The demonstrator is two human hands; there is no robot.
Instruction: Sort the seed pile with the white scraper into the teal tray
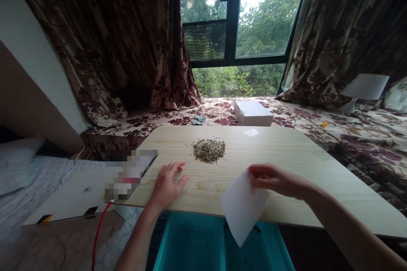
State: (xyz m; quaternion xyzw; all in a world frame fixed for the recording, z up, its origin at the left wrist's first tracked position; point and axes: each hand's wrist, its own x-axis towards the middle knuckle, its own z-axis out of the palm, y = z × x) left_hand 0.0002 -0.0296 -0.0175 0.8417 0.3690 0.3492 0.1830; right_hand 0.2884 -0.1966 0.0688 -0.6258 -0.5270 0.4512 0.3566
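My right hand (267, 178) pinches a white sheet of paper (243, 207) by its upper corner, and the sheet hangs tilted over the table's front edge, partly above a teal bin (193, 241). My left hand (170, 182) rests on the pale wooden table (286, 152) with fingers apart and nothing in them. Just beyond it lies a small heap of green beans mixed with whitish grains (209, 150). A few loose beans and grains are scattered around the heap. The paper hides part of the bin's right compartment.
A white piece (251, 132) lies at the table's far edge. Behind it, a white box (253, 113) and a grey-blue cloth (199, 120) sit on the floral window seat. A blurred-out device (132, 175) with a red cable (99, 230) is at the table's left. A lamp (365, 87) stands far right.
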